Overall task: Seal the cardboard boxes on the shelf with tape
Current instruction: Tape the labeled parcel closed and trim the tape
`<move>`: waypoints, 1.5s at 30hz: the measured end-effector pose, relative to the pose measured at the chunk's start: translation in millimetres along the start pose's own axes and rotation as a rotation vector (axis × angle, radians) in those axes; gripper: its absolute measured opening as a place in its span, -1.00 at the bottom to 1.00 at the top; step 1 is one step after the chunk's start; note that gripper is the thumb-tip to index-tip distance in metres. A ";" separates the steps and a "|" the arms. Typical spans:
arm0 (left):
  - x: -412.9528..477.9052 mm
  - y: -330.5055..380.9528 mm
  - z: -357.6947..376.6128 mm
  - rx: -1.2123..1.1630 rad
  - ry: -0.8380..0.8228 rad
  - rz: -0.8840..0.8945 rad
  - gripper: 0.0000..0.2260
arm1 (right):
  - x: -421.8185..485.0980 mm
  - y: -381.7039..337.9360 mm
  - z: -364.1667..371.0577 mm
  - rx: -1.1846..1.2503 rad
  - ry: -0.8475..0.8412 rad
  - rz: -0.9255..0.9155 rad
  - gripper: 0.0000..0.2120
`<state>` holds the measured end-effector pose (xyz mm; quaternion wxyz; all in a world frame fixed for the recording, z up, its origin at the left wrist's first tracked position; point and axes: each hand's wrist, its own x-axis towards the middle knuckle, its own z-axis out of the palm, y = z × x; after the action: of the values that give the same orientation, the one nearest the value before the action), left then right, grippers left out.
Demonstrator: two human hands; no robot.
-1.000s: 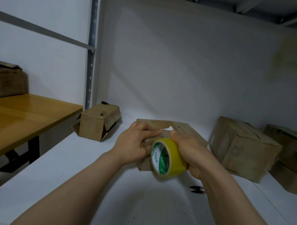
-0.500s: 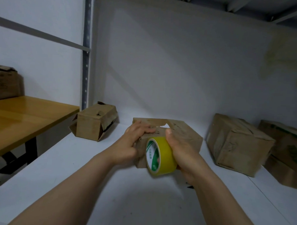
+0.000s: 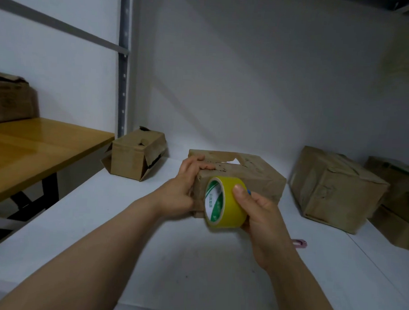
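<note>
A worn brown cardboard box [image 3: 252, 173] lies on the white shelf [image 3: 194, 260], its top flaps meeting with a torn gap. My left hand [image 3: 185, 184] grips the box's near left corner, fingers curled over the top edge. My right hand [image 3: 259, 213] holds a roll of yellow tape [image 3: 227, 205] with a green-and-white core against the box's front face, thumb on the roll's outer side.
A small opened box [image 3: 135, 156] stands at the back left by the shelf post. Two more boxes [image 3: 333, 186] [image 3: 398, 198] sit at the right. A pink-handled tool [image 3: 299, 243] lies behind my right wrist. A wooden table [image 3: 35, 147] stands left of the shelf.
The tape roll has slid a little down and to the right along the box's front. My left hand keeps its grip on the corner. The view has shifted slightly.
</note>
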<state>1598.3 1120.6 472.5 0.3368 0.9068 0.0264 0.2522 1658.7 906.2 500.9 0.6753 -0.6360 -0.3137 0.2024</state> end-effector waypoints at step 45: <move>32.6 -11.2 7.1 -0.884 0.222 -0.333 -0.36 | -2.1 17.9 17.1 -0.026 -0.030 0.090 -0.64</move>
<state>1631.5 1132.2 475.2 0.7209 0.6278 0.0974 0.2770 1647.8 919.2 482.8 0.6524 -0.6553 -0.2973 0.2379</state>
